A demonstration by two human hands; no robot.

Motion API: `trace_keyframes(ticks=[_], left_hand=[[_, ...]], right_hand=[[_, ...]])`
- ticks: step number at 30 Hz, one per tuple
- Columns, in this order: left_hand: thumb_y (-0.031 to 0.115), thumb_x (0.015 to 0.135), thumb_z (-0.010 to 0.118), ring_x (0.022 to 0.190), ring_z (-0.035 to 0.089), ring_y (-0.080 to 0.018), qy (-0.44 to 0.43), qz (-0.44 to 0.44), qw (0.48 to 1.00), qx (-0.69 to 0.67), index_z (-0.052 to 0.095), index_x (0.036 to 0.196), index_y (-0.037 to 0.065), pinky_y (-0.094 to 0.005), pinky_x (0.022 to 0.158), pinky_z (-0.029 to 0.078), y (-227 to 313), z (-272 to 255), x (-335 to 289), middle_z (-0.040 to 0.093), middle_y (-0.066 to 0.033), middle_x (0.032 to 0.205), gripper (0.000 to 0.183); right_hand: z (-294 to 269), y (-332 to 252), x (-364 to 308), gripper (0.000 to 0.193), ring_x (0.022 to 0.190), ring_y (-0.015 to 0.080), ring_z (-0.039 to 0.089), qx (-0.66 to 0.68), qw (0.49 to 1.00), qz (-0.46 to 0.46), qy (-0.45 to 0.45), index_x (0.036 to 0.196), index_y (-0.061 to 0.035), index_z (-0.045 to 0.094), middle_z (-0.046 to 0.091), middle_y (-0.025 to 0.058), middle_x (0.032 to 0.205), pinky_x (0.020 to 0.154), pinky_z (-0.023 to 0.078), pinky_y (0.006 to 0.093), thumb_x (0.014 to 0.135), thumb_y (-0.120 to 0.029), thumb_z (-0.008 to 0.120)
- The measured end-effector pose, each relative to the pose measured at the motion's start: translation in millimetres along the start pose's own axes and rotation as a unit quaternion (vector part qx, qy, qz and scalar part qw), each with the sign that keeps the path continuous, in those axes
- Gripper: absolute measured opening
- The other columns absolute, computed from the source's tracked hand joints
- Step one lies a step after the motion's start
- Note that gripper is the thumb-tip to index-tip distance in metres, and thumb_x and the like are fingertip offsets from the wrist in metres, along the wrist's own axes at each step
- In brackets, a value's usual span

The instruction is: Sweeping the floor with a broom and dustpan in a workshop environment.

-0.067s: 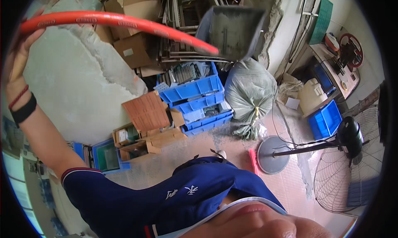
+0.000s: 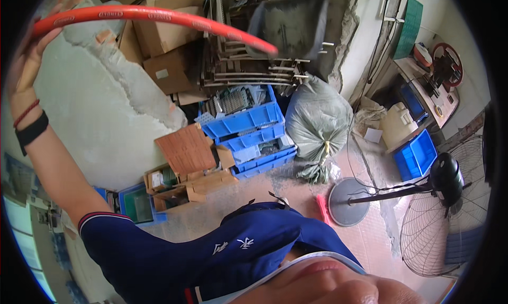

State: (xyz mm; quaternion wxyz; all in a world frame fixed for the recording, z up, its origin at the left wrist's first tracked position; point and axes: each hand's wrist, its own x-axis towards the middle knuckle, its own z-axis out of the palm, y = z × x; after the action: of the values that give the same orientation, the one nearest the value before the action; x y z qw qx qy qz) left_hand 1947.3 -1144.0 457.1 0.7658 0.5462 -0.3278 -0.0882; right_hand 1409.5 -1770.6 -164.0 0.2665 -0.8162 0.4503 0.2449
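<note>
My left hand [image 2: 32, 57], raised at the far left, is closed on the red handle of a shovel. The handle [image 2: 153, 15] arcs across the top of the head view and narrows toward its far end, overlapping the front of the broad dark grey blade [image 2: 291, 26]. The blade has raised sides and is held in front of the rack pieces; exactly how it joins the handle is hard to make out. At the rim of the picture my left fingers are partly dark. Nowhere does my right hand show.
Blue crates [image 2: 248, 126] of metal parts are stacked below the blade, beside a tied grey-green sack [image 2: 317, 121]. Cardboard boxes [image 2: 180, 190] stand in front of a leaning pale slab [image 2: 100, 113]. To the right is a pedestal fan [image 2: 444, 179] with a trailing cable.
The shovel blade has moved up and slightly left, uncovering more of the rack pieces beneath it. My left hand, still closed on the handle, has shifted slightly.
</note>
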Motion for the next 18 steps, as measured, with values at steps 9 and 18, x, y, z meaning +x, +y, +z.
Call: trace_keyframes(ticks=[9,18], left_hand=[[-0.003,0.084,0.048,0.118,0.032,-0.0441,0.233,0.149,0.938,-0.208,0.032,0.113,-0.007,-0.0700,0.093,0.025,-138,-64,207,0.038,-0.0251,0.120,0.033],[0.011,0.090,0.044,0.101,0.048,-0.0359,0.305,0.190,0.802,-0.477,0.038,0.104,-0.011,-0.0560,0.083,0.046,-431,-193,385,0.047,-0.0208,0.106,0.027]], right_hand=[[-64,-121,71,0.018,0.054,0.0292,0.057,0.114,0.992,0.057,0.021,0.073,-0.0042,0.048,0.055,0.0142,0.059,0.048,0.042,0.0415,0.080,-0.021,0.053],[-80,-214,115,0.019,0.053,0.0282,0.057,0.134,0.986,0.086,0.047,0.073,-0.0040,0.048,0.055,0.0135,0.058,0.047,0.042,0.0409,0.081,-0.021,0.053]])
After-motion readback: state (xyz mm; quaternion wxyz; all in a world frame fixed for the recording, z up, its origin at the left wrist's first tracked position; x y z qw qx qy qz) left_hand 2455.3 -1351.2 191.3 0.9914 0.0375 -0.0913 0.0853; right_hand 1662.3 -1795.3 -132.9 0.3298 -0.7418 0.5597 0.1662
